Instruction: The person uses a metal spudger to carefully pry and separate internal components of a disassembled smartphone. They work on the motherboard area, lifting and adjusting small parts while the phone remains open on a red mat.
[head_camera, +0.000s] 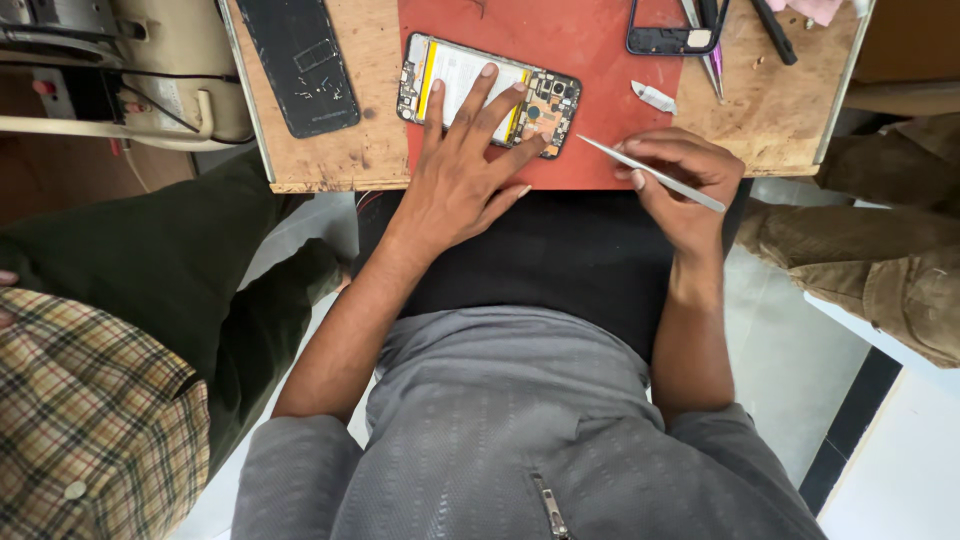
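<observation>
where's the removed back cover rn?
In the head view, the black back cover lies on the wooden table at upper left, off the red mat and left of the opened phone under the left hand.

Even, soft daylight, fairly bright; no harsh glare. Faint shadows under hands. Sharp at centre, slight wide-angle stretch & softness twd edges.

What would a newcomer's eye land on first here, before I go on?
Probably the opened phone on the red mat, its back off and its insides bare, pinned flat under the left hand. Just right of it, the right hand holds metal tweezers pointing toward the phone's camera end. The removed black back cover lies on the wooden table at left.
</observation>
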